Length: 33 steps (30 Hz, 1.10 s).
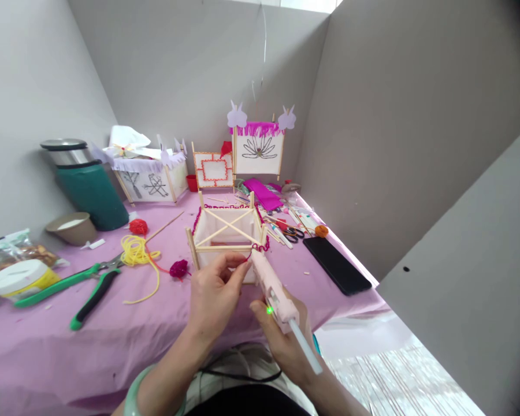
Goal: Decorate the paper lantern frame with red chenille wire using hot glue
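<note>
In front of me on the table stands a stick-framed lantern box [229, 219] with white sides, crossed sticks over its top and dark pink yarn [196, 218] along its upper edges. My left hand [216, 289] pinches a strand of that yarn at the near side of the box, close to its right corner. My right hand [281, 329] grips a pale pink hot glue gun [269, 280], its nozzle at the near right corner post beside my left fingertips. A glue stick [305, 346] pokes out of the gun's back end, and a green light glows on its side.
Left of the box lie a dark pink yarn ball [179, 268], yellow yarn [134, 251] and green-handled pliers [86, 280]. A teal bottle [89, 188] and a bowl [72, 228] stand further left. At right are scissors [292, 233] and a black phone [335, 266]. Decorated lanterns [257, 150] stand behind.
</note>
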Each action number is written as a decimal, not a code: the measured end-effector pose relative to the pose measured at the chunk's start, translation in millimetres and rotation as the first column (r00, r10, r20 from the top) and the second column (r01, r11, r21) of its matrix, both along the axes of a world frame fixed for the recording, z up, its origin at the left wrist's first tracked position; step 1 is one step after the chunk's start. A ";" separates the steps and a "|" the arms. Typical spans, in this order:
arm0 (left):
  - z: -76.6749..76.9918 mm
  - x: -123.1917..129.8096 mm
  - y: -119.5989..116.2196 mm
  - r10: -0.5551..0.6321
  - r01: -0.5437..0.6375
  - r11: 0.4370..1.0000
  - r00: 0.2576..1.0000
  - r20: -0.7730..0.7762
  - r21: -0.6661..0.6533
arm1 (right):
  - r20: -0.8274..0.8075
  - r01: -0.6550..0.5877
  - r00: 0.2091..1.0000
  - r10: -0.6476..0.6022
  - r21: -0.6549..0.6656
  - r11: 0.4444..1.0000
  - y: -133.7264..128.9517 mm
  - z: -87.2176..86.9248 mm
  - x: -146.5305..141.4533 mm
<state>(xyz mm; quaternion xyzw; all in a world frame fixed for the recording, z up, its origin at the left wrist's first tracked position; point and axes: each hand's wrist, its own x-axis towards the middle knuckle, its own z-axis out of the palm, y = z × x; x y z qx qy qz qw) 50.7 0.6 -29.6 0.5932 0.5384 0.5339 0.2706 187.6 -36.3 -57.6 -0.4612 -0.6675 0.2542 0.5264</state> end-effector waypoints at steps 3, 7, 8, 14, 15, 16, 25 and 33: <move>-5.3 -11.8 -6.1 0.011 -0.011 1.000 0.998 -0.058 0.014 | -0.002 0.005 1.000 -0.005 -0.002 1.000 -0.1 1.1 0.0; -8.9 -23.8 -11.7 0.029 -0.024 0.999 0.989 -0.142 0.037 | -0.013 -0.010 1.000 0.010 0.012 1.000 -2.1 2.5 -1.0; -8.8 -25.2 -12.0 0.032 -0.025 0.999 0.987 -0.159 0.049 | -0.006 -0.014 1.000 0.014 0.009 1.000 -2.8 2.5 -1.4; 0.0 -23.6 -11.5 0.039 -0.011 0.991 0.976 -0.213 0.134 | 0.065 -0.030 0.997 0.033 -0.039 0.999 -5.8 1.1 -2.9; 3.4 -22.9 -11.4 0.050 -0.011 0.986 0.971 -0.232 0.164 | 0.066 -0.028 0.997 0.030 -0.040 0.999 -6.1 0.7 -2.8; 7.6 -22.4 -11.0 0.067 -0.014 0.979 0.965 -0.255 0.202 | 0.062 -0.026 0.998 0.028 -0.040 0.999 -6.4 0.2 -2.6; 45.3 -21.1 7.6 0.224 0.052 0.895 0.806 -0.548 0.442 | 0.050 -0.027 0.998 0.029 -0.051 0.998 -3.5 0.5 -2.6; 41.0 -27.8 5.8 0.235 0.040 0.899 0.795 -0.559 0.435 | 0.073 -0.043 0.996 0.048 -0.065 0.997 -2.3 8.5 -7.9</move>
